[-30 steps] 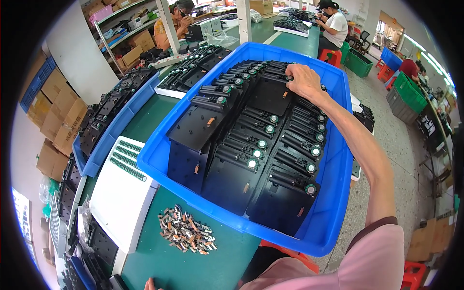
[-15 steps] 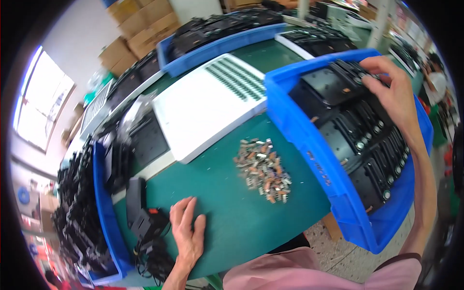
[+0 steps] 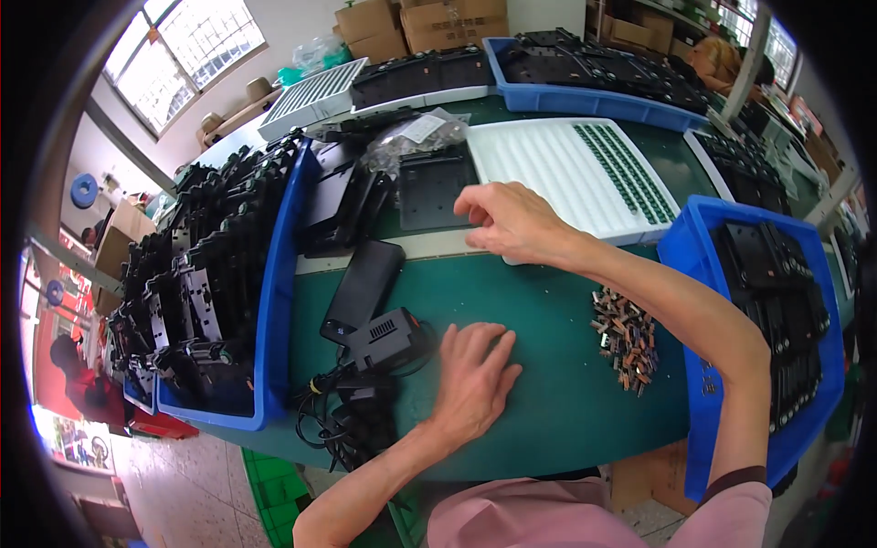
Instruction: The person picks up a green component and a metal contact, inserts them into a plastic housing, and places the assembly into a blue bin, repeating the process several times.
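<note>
On the green tabletop my left hand (image 3: pixel 475 384) rests with its fingers spread, holding nothing. Beside it are a black power adapter (image 3: pixel 384 338) and a coiled black cable (image 3: pixel 356 411). My right hand (image 3: pixel 513 221) reaches across the near left corner of a white foam tray (image 3: pixel 530 164), its fingers loosely bent and apart, with nothing visible in them. Just left of those fingertips lies a flat black plastic plate (image 3: pixel 431 196). A pile of small metal and copper-coloured parts (image 3: pixel 626 340) sits on the table under my right forearm.
On the left stands a blue bin (image 3: pixel 274 320) packed with black plastic parts. Another blue bin (image 3: pixel 699 365) on the right holds black assemblies in rows. A clear plastic bag (image 3: pixel 416 137), a long blue bin (image 3: pixel 603 108) and cardboard boxes (image 3: pixel 452 23) are farther back.
My right hand has left the black assemblies in the right bin and swung left over the foam tray. The view has turned left. My left hand stays on the table, fingers spread.
</note>
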`<state>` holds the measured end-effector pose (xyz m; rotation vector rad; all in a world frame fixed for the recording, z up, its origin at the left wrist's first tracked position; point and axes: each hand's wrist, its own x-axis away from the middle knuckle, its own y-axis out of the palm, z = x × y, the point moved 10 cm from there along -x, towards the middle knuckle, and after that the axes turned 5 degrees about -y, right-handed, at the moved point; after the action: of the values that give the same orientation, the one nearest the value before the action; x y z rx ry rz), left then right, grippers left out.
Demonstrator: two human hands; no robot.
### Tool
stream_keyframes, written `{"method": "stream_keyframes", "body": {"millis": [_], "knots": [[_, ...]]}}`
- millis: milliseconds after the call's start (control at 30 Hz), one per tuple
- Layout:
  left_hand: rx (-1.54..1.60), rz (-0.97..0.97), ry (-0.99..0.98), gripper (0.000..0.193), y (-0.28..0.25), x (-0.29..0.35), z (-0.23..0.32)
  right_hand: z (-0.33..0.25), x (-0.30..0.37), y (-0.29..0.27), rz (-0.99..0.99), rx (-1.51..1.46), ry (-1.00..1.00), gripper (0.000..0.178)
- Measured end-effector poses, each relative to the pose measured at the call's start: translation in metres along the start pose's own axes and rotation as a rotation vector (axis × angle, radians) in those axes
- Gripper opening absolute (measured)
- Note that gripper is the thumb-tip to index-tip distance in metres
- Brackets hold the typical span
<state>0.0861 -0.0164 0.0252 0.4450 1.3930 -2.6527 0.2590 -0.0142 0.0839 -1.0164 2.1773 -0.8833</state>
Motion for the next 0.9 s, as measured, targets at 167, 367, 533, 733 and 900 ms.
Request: {"method": "stream_keyframes", "body": {"millis": [167,367,533,733,900], "knots": [[0.005,-0.012,-0.003,0.044,-0.003,0.003,0.005,0.035,-0.067,-0.016,0.225,0.366,-0.009,0.043],[0.006,-0.023,-0.033,0.044,0.001,0.001,0.000,0.075,-0.099,0.013,0.084,0.517,0.231,0.055],[-0.010,-0.033,-0.023,0.043,0.001,0.002,0.001,0.077,-0.103,0.006,0.370,0.438,0.189,0.048],[-0.024,-0.035,-0.014,0.042,0.002,0.000,0.004,0.085,-0.103,0.007,0.397,0.479,0.200,0.021],[-0.029,-0.029,0.001,0.042,0.002,-0.001,0.006,0.074,-0.096,-0.009,0.424,0.385,0.053,0.014]]}}
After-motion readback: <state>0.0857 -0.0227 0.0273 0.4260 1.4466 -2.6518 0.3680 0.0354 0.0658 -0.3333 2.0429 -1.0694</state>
